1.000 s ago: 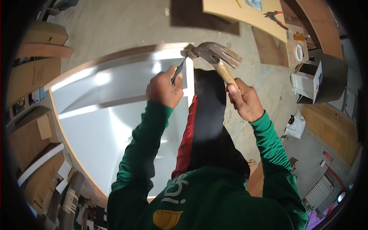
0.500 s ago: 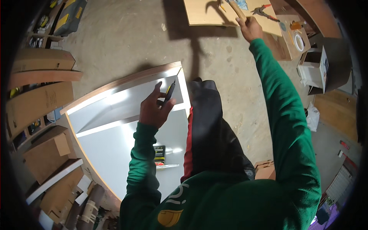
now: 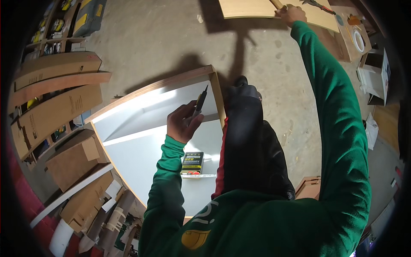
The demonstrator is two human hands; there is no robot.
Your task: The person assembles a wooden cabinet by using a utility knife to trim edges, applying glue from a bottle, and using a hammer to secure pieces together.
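My left hand (image 3: 183, 124) is closed around a slim pen-like tool (image 3: 200, 103), black and yellow with a thin pointed tip. The tip points away from me, above a wood-edged cabinet frame (image 3: 150, 86) with white inner faces. On the cabinet's white panel, near my left forearm, a black-and-yellow container (image 3: 193, 162) lies beside a thin clear strip. At the far right, my right arm reaches out to a light wooden board (image 3: 250, 9). There my right hand (image 3: 293, 15) grips the end of a hammer's wooden handle (image 3: 277, 4); the hammer's head is out of view.
Red-handled pliers (image 3: 319, 6) and a white tape roll (image 3: 358, 40) are at the far right. Cardboard boxes (image 3: 60, 115), a toolbox (image 3: 89, 18) and shelves line the left. My legs (image 3: 244, 137) stand beside the cabinet on a concrete floor (image 3: 158, 38).
The view has shifted, so the cabinet appears further right and the hammer's head has left the picture. My left hand is a little lower relative to the cabinet's corner.
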